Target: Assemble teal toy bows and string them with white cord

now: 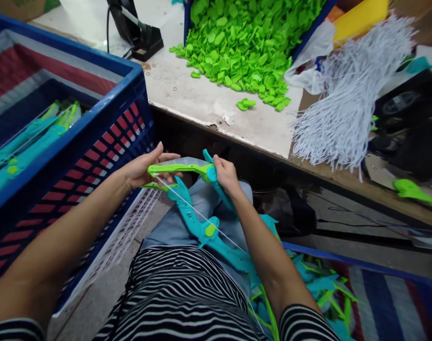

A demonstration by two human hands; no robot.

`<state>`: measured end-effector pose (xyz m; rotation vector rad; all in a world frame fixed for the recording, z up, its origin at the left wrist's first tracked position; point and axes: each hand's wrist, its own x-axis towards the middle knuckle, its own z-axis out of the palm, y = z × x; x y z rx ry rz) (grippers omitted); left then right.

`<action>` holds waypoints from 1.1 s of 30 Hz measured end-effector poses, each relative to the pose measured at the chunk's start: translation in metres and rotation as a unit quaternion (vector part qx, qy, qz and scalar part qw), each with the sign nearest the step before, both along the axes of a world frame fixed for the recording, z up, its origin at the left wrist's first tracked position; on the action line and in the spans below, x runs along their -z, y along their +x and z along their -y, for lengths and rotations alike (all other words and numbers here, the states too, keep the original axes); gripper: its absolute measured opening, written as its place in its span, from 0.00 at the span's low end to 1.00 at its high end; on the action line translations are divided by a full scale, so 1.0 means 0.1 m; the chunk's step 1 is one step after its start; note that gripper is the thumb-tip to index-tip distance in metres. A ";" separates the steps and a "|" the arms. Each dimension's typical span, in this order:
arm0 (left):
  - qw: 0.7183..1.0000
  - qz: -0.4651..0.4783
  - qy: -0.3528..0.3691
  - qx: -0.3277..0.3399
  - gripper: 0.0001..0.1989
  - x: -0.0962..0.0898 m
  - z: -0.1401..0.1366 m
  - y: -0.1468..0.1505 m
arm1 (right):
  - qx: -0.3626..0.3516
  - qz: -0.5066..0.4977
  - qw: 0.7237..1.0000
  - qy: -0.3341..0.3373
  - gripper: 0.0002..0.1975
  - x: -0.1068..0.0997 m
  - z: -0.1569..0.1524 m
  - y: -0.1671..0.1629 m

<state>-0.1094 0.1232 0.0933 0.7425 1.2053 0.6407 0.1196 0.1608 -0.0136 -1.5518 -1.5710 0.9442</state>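
You sit at the table (187, 102), where a heap of lime plastic pieces (230, 52) lies; the blue crate (111, 99) at your left already holds strung toy bows (34, 135), apparently done, while loose turquoise-and-lime parts (322, 284) at your right seem left to do. Above your lap is the turquoise-and-lime bow (180, 168), seemingly partway finished, its white string (202, 215) running from the tip. Your right hand (226, 174) clasps its joint; your left hand (143, 168) spreads around the tip, its grip impossible to tell.
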 end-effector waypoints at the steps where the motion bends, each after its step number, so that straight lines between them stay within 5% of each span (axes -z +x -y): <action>1: 0.999 -0.014 0.021 -0.034 0.28 0.03 0.07 -0.03 | 0.010 0.004 1.000 -0.010 0.28 0.05 -0.04 0.01; 5: 0.967 -0.151 0.094 -0.180 0.23 0.29 0.62 -0.23 | 0.053 0.026 0.998 -0.020 0.27 0.24 -0.11 0.04; 7: 0.943 -0.251 0.107 -0.190 0.21 0.48 1.02 -0.32 | 0.060 0.040 0.997 -0.011 0.24 0.30 -0.11 0.06; 13: 0.910 -0.367 0.170 0.086 0.15 0.91 1.99 -0.23 | 0.050 0.081 0.995 -0.002 0.18 0.37 -0.03 0.14; 19: 0.839 -0.466 0.200 0.195 0.10 1.03 2.06 -0.17 | 0.056 0.092 0.994 0.032 0.16 0.33 0.06 0.17; 22: 0.844 -0.459 0.185 0.205 0.09 0.99 2.01 -0.27 | 0.072 0.120 0.986 0.086 0.14 0.18 0.17 0.17; 25: 0.908 -0.372 0.131 0.141 0.12 0.86 1.95 -0.32 | 0.053 0.123 0.967 0.216 0.12 -0.10 0.42 0.05; 28: 0.991 -0.136 0.019 -0.003 0.17 0.66 1.86 -0.23 | -0.129 0.088 0.934 0.323 0.10 -0.34 0.75 -0.27; 30: 0.993 0.069 -0.041 -0.085 0.16 0.54 1.80 -0.08 | -0.266 0.072 0.901 0.334 0.10 -0.38 0.90 -0.57; 33: 0.942 0.303 -0.071 -0.129 0.19 0.47 1.73 0.20 | -0.339 0.114 0.893 0.273 0.13 -0.26 0.92 -1.04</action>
